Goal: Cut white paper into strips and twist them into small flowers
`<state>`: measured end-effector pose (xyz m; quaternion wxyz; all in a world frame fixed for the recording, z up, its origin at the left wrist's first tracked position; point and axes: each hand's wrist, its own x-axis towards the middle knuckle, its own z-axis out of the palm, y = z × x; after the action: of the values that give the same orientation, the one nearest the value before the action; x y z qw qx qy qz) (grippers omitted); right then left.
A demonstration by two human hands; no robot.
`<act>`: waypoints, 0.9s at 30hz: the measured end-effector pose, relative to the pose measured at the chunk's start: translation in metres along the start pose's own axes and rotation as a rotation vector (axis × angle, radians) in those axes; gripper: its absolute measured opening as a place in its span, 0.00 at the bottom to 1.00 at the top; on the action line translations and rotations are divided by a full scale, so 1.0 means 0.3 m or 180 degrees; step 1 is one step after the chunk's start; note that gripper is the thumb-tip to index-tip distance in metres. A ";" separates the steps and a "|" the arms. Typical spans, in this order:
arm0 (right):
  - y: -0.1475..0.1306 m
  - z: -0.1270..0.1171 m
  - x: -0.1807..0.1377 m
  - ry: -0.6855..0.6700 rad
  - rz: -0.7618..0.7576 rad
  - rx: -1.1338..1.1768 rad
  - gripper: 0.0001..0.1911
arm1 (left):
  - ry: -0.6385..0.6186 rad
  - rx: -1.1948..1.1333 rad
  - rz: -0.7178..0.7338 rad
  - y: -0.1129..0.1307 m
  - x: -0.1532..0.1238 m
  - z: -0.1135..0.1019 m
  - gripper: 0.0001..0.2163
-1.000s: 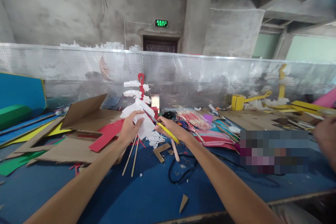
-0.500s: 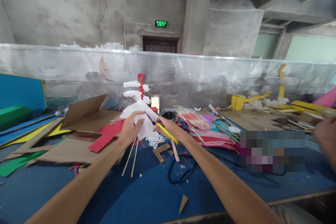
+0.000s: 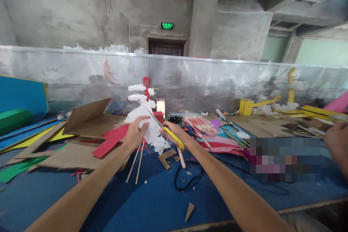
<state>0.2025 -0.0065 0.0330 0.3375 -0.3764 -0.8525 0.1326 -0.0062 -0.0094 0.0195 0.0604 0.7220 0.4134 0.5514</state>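
Note:
My left hand (image 3: 136, 131) pinches a sheet of white paper (image 3: 150, 129) near its lower left side. My right hand (image 3: 174, 134) is closed round the yellow handles of a pair of scissors (image 3: 174, 137), whose metal blades point up and left across the paper. The blades look slightly parted; whether the paper lies between them I cannot tell. Just behind the paper stands a red hooked piece (image 3: 146, 84) with white paper rolls (image 3: 136, 87) on it. White paper with cut strips (image 3: 161, 144) lies below the hands, and two thin wooden sticks (image 3: 136, 161) rest beside it.
Brown cardboard (image 3: 65, 156) and a red strip (image 3: 111, 140) lie at left. A black cable (image 3: 187, 189) loops over the blue table (image 3: 130, 208). A bag of sticks (image 3: 202, 123) and yellow pieces (image 3: 246, 106) lie at right. Another person's hand (image 3: 337, 141) shows at the right edge.
The scissor blades have shifted a little on the paper and look wider apart. My left hand has stayed in nearly the same place on the paper.

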 end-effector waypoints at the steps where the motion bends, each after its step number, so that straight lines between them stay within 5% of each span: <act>1: -0.002 0.000 -0.002 -0.0025 0.0020 0.0071 0.18 | -0.0013 0.0017 -0.0014 0.001 -0.001 0.000 0.15; 11: -0.005 0.000 -0.014 -0.0332 0.0070 0.0467 0.20 | -0.0192 -0.0013 -0.0012 0.014 -0.006 -0.002 0.14; 27: -0.049 -0.006 0.004 -0.0089 0.0388 0.0330 0.21 | -0.0357 -0.0160 0.0090 0.017 -0.006 -0.004 0.13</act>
<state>0.1951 -0.0158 0.0419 0.3360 -0.4077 -0.8246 0.2021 -0.0047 -0.0143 0.0214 0.0938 0.7558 0.3852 0.5211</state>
